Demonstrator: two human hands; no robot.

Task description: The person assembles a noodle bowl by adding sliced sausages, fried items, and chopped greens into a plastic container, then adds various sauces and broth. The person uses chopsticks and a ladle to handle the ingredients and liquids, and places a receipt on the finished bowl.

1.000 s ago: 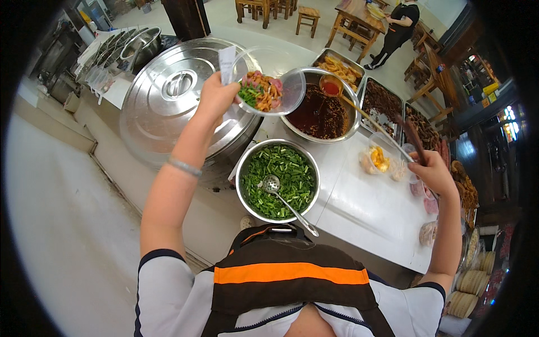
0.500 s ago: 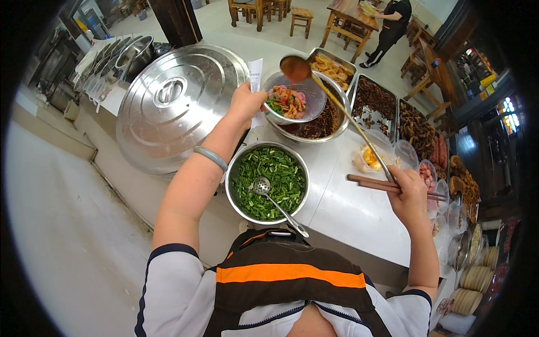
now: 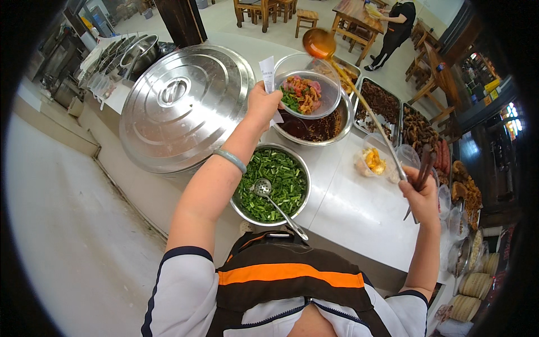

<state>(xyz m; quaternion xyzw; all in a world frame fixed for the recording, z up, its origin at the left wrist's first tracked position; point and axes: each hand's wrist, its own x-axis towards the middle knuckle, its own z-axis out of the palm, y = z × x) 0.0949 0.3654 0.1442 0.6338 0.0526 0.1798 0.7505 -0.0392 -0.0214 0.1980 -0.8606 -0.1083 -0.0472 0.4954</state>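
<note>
My left hand [image 3: 265, 106] is closed on the side of a clear plastic bowl [image 3: 331, 92] with a slip of white paper [image 3: 267, 72] by the fingers. Pinkish pieces, chopped greens and red sauce lie in the bowl, which is over a metal basin of dark red sauce [image 3: 314, 130]. Closed too, my right hand [image 3: 422, 196] grips the long handle of a ladle [image 3: 319, 43] together with dark chopsticks [image 3: 425, 167]. The ladle's reddish-orange head is beyond the bowl. Nearer me sits a steel basin [image 3: 306, 194] of chopped greens with a slotted spoon [image 3: 262, 187] in it.
A large round metal lid [image 3: 185, 121] lies at the left. To the right are a clear tub with yellow-orange food [image 3: 372, 162] and trays of dark meat [image 3: 379, 101]. Farther off, a person [image 3: 397, 31] stands by a wooden table [image 3: 359, 14].
The ladle has swung from above the bowl to beyond it, its stream of sauce gone. My right hand has shifted right, and the chopsticks have turned steeper. The bowl has moved slightly right.
</note>
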